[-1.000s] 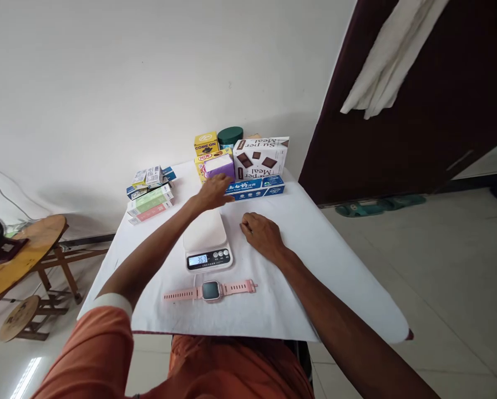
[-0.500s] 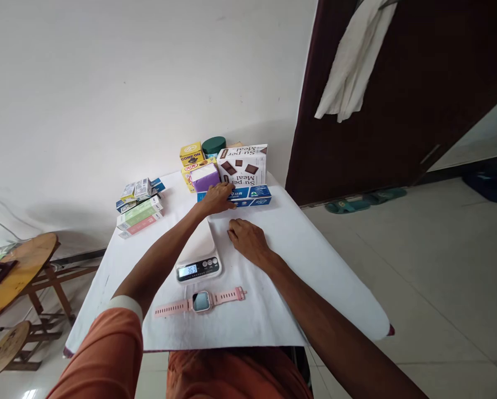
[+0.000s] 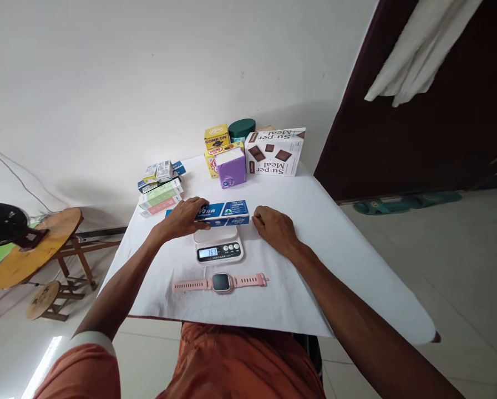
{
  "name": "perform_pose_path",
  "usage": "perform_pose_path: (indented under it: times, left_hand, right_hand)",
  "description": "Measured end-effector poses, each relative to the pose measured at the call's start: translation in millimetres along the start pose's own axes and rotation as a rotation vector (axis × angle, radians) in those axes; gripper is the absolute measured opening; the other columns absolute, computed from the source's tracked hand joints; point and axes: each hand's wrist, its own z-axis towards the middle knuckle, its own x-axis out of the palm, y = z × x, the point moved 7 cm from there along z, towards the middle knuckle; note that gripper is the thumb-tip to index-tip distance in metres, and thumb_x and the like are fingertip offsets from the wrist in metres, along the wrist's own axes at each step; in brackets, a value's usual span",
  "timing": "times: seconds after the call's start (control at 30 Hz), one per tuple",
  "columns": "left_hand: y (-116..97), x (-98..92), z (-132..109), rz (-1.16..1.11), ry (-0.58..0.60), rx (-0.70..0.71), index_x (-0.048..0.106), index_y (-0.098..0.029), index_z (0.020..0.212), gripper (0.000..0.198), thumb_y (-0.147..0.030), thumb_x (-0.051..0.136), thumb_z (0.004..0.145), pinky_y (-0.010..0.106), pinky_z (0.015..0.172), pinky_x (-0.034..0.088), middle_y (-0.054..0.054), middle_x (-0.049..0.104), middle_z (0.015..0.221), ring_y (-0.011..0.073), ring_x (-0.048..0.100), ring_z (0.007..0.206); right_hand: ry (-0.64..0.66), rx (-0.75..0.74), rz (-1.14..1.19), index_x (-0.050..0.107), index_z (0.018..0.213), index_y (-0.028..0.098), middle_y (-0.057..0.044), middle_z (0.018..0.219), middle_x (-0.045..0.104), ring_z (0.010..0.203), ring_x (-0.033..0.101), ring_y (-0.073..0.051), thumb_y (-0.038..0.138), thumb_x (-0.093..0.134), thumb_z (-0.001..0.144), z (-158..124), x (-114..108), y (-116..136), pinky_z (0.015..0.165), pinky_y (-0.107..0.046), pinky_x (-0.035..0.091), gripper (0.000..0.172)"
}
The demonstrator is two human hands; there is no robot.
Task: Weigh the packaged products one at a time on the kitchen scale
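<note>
My left hand (image 3: 186, 217) grips a long blue toothpaste box (image 3: 236, 210) from above, near its left end. The box lies crosswise over the back of a white digital scale (image 3: 219, 248), covering much of the weighing plate; whether it touches the plate I cannot tell. Digits glow on the scale's display. To the right of the box, my right hand (image 3: 277, 228) rests on the white cloth with its fingers curled in, nothing visible in them. A pink-strapped smartwatch (image 3: 221, 282) lies flat in front of the scale.
Behind stand a white chocolate-print box (image 3: 275, 153), a purple tissue pack (image 3: 231, 169), yellow boxes (image 3: 216, 136) and a green-lidded jar (image 3: 242, 128). Stacked cartons (image 3: 161, 194) sit at the left. The white-clothed table (image 3: 348, 277) meets the wall; a wooden stool (image 3: 44, 299) stands left of it.
My left hand has brought the toothpaste box from in front of the chocolate-print box towards me, over the scale. The right hand stays on the cloth. The view has shifted left.
</note>
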Motion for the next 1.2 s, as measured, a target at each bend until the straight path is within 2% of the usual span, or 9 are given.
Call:
perform_pose_path:
  times: [0.23, 0.33, 0.47, 0.53, 0.7, 0.8, 0.9, 1.0, 1.2]
  left_hand:
    - [13.7, 25.6, -6.4, -0.049, 0.044, -0.074, 0.055, -0.021, 0.135, 0.05, -0.033, 0.074, 0.09, 0.049, 0.104, 0.049, 0.014, 0.065, 0.136, 0.0347, 0.062, 0.126]
    - [14.2, 19.7, -9.9, -0.073, 0.045, -0.086, 0.049, -0.021, 0.145, 0.063, -0.037, 0.075, 0.09, 0.052, 0.108, 0.046, 0.016, 0.06, 0.14, 0.036, 0.058, 0.131]
    - [14.9, -3.0, -14.9, -0.103, -0.088, -0.07, 0.038, -0.023, 0.155, 0.079, -0.049, 0.076, 0.091, 0.052, 0.111, 0.044, 0.017, 0.054, 0.146, 0.0357, 0.053, 0.138]
    - [12.8, -5.6, -14.7, -0.067, -0.114, -0.057, 0.04, -0.023, 0.153, 0.076, -0.049, 0.075, 0.091, 0.052, 0.112, 0.043, 0.016, 0.054, 0.146, 0.0353, 0.052, 0.137]
    - [7.6, 23.2, -11.8, 0.026, 0.001, -0.068, 0.052, -0.022, 0.137, 0.052, -0.036, 0.075, 0.092, 0.047, 0.105, 0.046, 0.013, 0.062, 0.133, 0.0317, 0.06, 0.124]
    - [14.6, 27.5, -19.6, 0.009, -0.03, -0.072, 0.053, -0.025, 0.132, 0.041, -0.034, 0.07, 0.096, 0.043, 0.101, 0.047, 0.01, 0.064, 0.129, 0.0288, 0.062, 0.119]
    - [43.5, 11.0, -32.6, -0.012, -0.107, -0.139, 0.053, -0.025, 0.133, 0.042, -0.034, 0.069, 0.095, 0.045, 0.101, 0.047, 0.011, 0.064, 0.129, 0.0304, 0.061, 0.121]
    - [91.9, -19.0, -38.6, 0.019, -0.21, -0.26, 0.053, -0.025, 0.137, 0.045, -0.033, 0.068, 0.095, 0.049, 0.105, 0.044, 0.013, 0.062, 0.134, 0.0331, 0.058, 0.125]
    - [185.8, -49.9, -15.6, 0.086, -0.218, -0.471, 0.055, -0.023, 0.137, 0.05, -0.028, 0.069, 0.09, 0.051, 0.112, 0.038, 0.014, 0.058, 0.136, 0.0356, 0.052, 0.13]
  right_hand:
    - [-0.038, -0.025, 0.046, 0.059, 0.086, 0.022, -0.005, 0.087, 0.072, 0.076, 0.061, -0.019, 0.02, 0.05, 0.095, -1.6, -1.9, -1.0, 0.069, -0.031, 0.036, 0.014]
    - [-0.047, -0.034, 0.06, 0.058, 0.084, 0.023, -0.005, 0.086, 0.071, 0.075, 0.061, -0.02, 0.021, 0.051, 0.094, -2.4, -1.8, -1.1, 0.068, -0.031, 0.037, 0.012]
    - [-0.056, -0.048, 0.082, 0.056, 0.083, 0.023, -0.005, 0.084, 0.071, 0.072, 0.061, -0.02, 0.024, 0.051, 0.094, -3.8, -1.2, -1.6, 0.066, -0.032, 0.036, 0.012]
    - [-0.061, -0.057, 0.095, 0.056, 0.083, 0.024, -0.005, 0.083, 0.071, 0.073, 0.061, -0.02, 0.026, 0.052, 0.094, -4.6, -0.9, -2.0, 0.066, -0.032, 0.037, 0.012]
    - [-0.065, -0.068, 0.118, 0.054, 0.08, 0.024, -0.004, 0.081, 0.069, 0.068, 0.059, -0.02, 0.031, 0.051, 0.092, -5.7, -0.2, -3.6, 0.063, -0.032, 0.037, 0.014]
    - [-0.058, -0.071, 0.129, 0.053, 0.08, 0.025, -0.004, 0.078, 0.068, 0.066, 0.059, -0.019, 0.033, 0.051, 0.092, -6.1, 0.0, -4.0, 0.062, -0.032, 0.037, 0.014]
    - [-0.058, -0.074, 0.124, 0.052, 0.079, 0.025, -0.004, 0.076, 0.066, 0.065, 0.058, -0.02, 0.033, 0.051, 0.091, -6.0, 0.0, -3.8, 0.062, -0.032, 0.036, 0.015]
    - [-0.055, -0.073, 0.13, 0.051, 0.078, 0.025, -0.004, 0.076, 0.066, 0.065, 0.057, -0.02, 0.034, 0.05, 0.091, -5.5, 0.6, -3.5, 0.062, -0.033, 0.037, 0.015]
    - [-0.049, -0.052, 0.129, 0.051, 0.079, 0.025, -0.005, 0.077, 0.066, 0.067, 0.058, -0.02, 0.035, 0.049, 0.091, -5.6, 1.2, -3.9, 0.064, -0.033, 0.037, 0.015]
